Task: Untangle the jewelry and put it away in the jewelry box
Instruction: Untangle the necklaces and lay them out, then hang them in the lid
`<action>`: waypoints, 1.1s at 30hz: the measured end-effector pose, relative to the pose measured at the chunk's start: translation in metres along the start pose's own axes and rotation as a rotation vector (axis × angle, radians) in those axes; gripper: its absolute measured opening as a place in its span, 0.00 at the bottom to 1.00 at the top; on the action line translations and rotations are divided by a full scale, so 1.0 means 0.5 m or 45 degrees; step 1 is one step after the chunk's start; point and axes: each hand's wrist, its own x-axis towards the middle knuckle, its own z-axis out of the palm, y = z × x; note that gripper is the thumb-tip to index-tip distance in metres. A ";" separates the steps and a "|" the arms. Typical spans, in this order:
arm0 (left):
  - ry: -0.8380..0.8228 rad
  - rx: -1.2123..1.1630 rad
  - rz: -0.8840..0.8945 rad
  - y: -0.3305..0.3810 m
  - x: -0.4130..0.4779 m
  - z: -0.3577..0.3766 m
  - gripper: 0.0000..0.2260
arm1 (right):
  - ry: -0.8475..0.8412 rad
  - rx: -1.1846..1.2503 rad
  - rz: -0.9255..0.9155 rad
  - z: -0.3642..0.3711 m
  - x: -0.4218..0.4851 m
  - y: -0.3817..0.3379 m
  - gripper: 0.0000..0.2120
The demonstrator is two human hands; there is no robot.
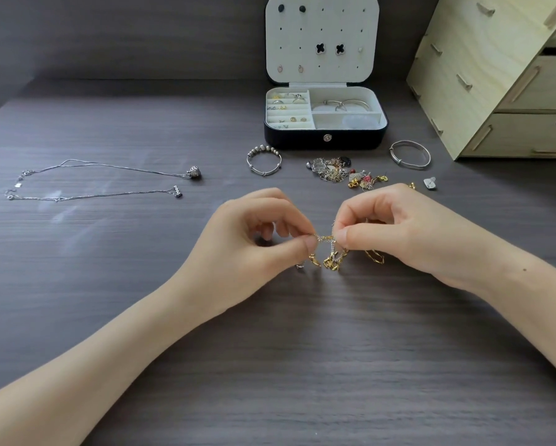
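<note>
On the head view I count two hands, both working low over the table (270, 365). The left hand (254, 239) and right hand (395, 230) sit close together. Each is clamped by thumb and forefinger on one knot (331, 255) of gold and silver chains, which hangs between them. I cannot tell whether its lower end touches the table.

Beyond the hands stands one box (302, 138), open with its lid (321, 17) upright. On the lid I make out three pairs of earrings: dark studs, black clovers and small pinkish ones. The ring slots on the left of the box hold several small pieces, and bangles lie in the far right compartment.

In front of the box are two loose bangles, a beaded one (264, 160) to the left and a plain one (410, 155) to the right. One pile (334, 169) of mixed jewelry lies between them, with one small silver piece (430, 183) to its right.

Far left, two silver necklaces lie stretched out, apart from each other: one with a round pendant (193, 172), the other (109, 195) nearer me. One wooden drawer unit (495, 75) stands at the far right.
</note>
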 end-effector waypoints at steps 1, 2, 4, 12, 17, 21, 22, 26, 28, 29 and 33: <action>-0.008 -0.080 -0.043 0.001 0.000 0.000 0.02 | 0.000 0.003 0.000 -0.001 0.000 0.001 0.07; -0.014 -0.145 -0.083 0.002 0.001 0.000 0.03 | -0.004 0.010 0.000 -0.002 0.000 0.001 0.06; -0.030 -0.251 -0.170 0.005 0.001 -0.001 0.04 | -0.017 0.026 -0.001 -0.003 0.000 0.001 0.07; -0.074 -0.419 -0.425 0.021 0.005 0.010 0.04 | -0.031 0.015 -0.016 -0.001 -0.001 0.001 0.07; -0.122 -0.537 -0.409 0.022 0.007 0.007 0.02 | -0.041 0.041 0.000 0.001 0.001 0.001 0.06; -0.075 -0.639 -0.400 0.023 0.012 0.008 0.04 | -0.028 0.069 0.003 0.001 0.001 0.001 0.06; -0.045 -0.643 -0.408 0.022 0.013 0.010 0.06 | -0.026 0.064 0.004 0.002 0.001 0.001 0.06; 0.077 -0.650 -0.482 0.022 0.018 0.017 0.05 | -0.013 0.035 0.008 0.006 0.000 0.003 0.06; 0.107 -0.693 -0.526 0.020 0.021 0.013 0.06 | -0.005 0.024 0.012 0.006 0.001 0.005 0.05; 0.104 -0.731 -0.550 0.019 0.022 0.010 0.07 | -0.003 0.024 0.012 0.006 0.001 0.005 0.06; -0.031 -0.994 -0.652 0.014 0.022 0.000 0.09 | -0.004 0.068 -0.004 0.004 0.002 0.003 0.09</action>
